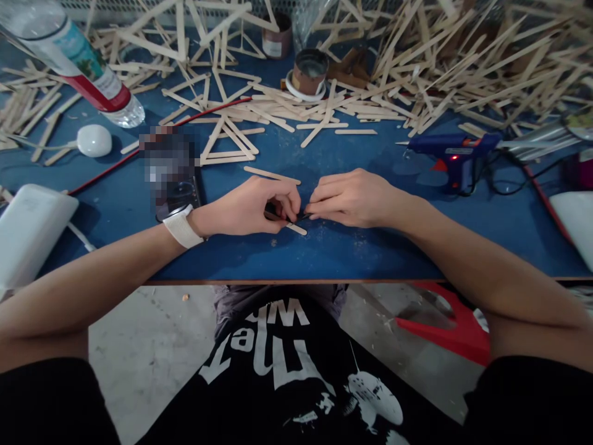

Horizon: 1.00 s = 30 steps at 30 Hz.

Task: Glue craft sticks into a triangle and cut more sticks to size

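My left hand [252, 205], with a white band on the wrist, is closed with its fingertips pinched over a wooden craft stick [297, 229]. One rounded end of that stick sticks out below the fingers, low over the blue table. Right beside it, my right hand [354, 199] is closed too, thumb and fingers pressed together. A thin dark sliver [304, 216] shows between the fingertips of both hands; its kind is too small to tell. Just behind the hands lies a loose craft stick [272, 175].
A blue glue gun [451, 154] with a lit red light lies at right. Behind are heaped craft sticks [430, 68] and a small brown pot [309, 73]. At left are a water bottle [88, 68], a phone [178, 179], a white power bank [34, 235] and a red cord [111, 162].
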Each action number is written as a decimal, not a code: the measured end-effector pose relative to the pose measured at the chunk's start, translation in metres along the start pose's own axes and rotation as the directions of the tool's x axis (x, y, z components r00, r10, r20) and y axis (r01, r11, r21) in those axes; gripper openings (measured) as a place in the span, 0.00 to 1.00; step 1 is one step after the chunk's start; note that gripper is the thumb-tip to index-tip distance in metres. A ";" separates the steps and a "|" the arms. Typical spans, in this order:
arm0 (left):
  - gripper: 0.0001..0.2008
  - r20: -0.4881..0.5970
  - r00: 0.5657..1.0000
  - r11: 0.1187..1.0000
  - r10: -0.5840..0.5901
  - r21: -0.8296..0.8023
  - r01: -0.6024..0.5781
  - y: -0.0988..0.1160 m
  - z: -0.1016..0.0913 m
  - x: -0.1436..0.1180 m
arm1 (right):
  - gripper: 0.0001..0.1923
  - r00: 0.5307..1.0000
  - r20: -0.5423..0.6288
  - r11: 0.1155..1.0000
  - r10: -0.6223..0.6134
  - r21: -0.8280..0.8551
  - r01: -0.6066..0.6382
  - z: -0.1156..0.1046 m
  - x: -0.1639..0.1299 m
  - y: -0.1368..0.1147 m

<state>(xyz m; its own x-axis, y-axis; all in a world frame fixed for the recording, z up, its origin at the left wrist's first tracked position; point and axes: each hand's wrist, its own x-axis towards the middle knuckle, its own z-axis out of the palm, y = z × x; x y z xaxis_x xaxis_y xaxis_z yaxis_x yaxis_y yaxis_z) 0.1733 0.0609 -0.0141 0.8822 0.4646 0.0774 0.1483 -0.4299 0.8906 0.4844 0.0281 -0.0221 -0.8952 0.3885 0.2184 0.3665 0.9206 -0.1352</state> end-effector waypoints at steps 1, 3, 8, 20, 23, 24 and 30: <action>0.10 0.001 1.000 1.000 0.000 0.004 0.000 0.000 0.000 0.000 | 0.20 1.000 0.001 1.000 0.002 0.001 -0.002 0.000 0.000 0.000; 0.10 -0.005 1.000 1.000 0.003 0.008 -0.003 0.001 0.000 0.000 | 0.20 1.000 0.011 1.000 0.010 0.003 -0.010 0.000 -0.001 0.000; 0.10 -0.016 1.000 1.000 -0.014 0.005 0.014 0.001 0.001 0.001 | 0.18 0.999 0.038 0.999 0.028 0.018 -0.029 -0.001 -0.001 -0.001; 0.08 -0.006 1.000 1.000 -0.021 0.002 0.021 0.001 0.001 0.001 | 0.20 0.995 0.067 0.997 0.070 0.029 -0.072 -0.002 -0.001 -0.004; 0.09 -0.009 1.000 1.000 -0.015 -0.011 0.015 0.001 0.001 0.001 | 0.20 0.994 0.074 0.996 0.081 0.026 -0.083 -0.001 -0.001 -0.004; 0.09 -0.009 1.000 1.000 -0.021 -0.016 0.021 0.001 0.001 0.001 | 0.20 0.994 0.076 0.996 0.082 0.024 -0.084 -0.001 -0.001 -0.005; 0.10 -0.012 0.998 0.998 -0.066 -0.015 0.066 0.003 0.002 0.002 | 0.19 0.996 0.059 0.998 0.069 -0.012 -0.068 -0.001 -0.001 -0.007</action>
<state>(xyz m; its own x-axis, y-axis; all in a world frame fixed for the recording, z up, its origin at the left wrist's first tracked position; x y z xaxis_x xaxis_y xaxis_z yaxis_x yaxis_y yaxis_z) 0.1761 0.0588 -0.0119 0.8649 0.5014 0.0240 0.1992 -0.3867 0.9004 0.4830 0.0216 -0.0206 -0.8813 0.4477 0.1515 0.4296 0.8924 -0.1383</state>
